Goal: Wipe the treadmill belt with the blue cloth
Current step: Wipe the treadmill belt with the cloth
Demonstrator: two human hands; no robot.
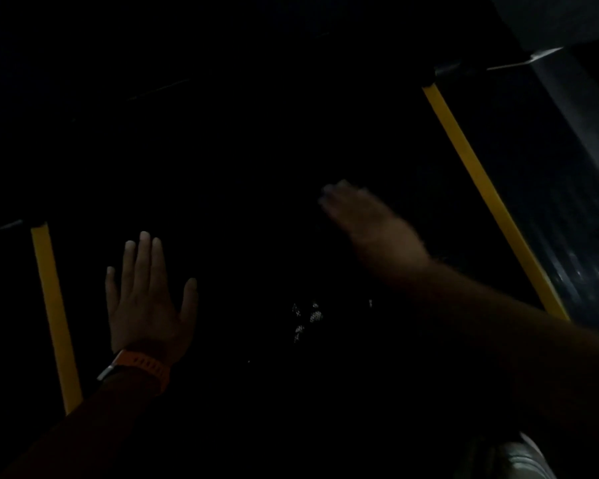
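The scene is very dark. The black treadmill belt fills the middle, between two yellow side stripes. My left hand lies flat on the belt near the left stripe, fingers straight and spread, an orange watch on the wrist. My right hand reaches over the belt further ahead, blurred by motion, fingers stretched forward. I cannot make out the blue cloth in the dark; whether it lies under the right hand is not visible.
A yellow stripe edges the belt on the left and another yellow stripe on the right. A dark side rail runs beyond the right stripe. A light shoe shows at the bottom right.
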